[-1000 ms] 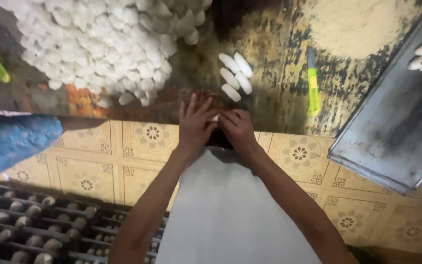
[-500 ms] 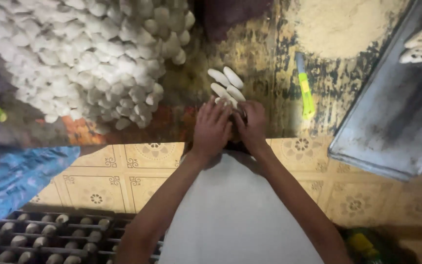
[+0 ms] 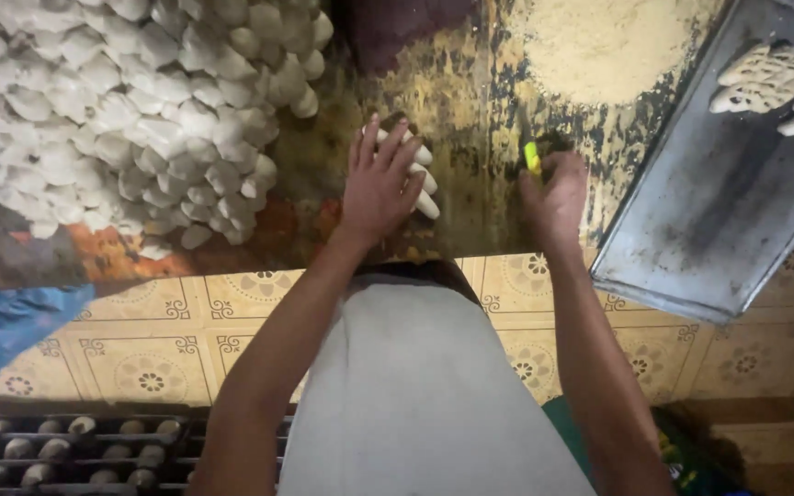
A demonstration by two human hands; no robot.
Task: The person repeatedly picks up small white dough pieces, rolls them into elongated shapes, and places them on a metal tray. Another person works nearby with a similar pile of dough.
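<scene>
1. Dough sticks (image 3: 423, 176): a few white pieces lie side by side on the worn table (image 3: 470, 138), mostly under the left hand (image 3: 380, 184).
2. Left hand: flat, fingers spread, palm pressing on the sticks, likely to keep them lined up.
3. Right hand (image 3: 555, 195): closed around a yellow-green tool (image 3: 532, 158), tip pointing away from the person; apart from the left hand, bare table between them.
4. Dough pile (image 3: 121, 110): big heap of white lumps to the left, near the sticks but not touching.
5. Flour patch (image 3: 599, 46): far right of the table, beyond the tool.
6. Tray (image 3: 709, 220): grey metal, right of the right hand, corner overhanging the table edge; 2 ridged shaped pieces (image 3: 769, 78) at its far end, rest bare.
7. Table edge runs just below both wrists; tiled floor (image 3: 167, 349) beneath. Open room: strip between hands and in front of the tray.
</scene>
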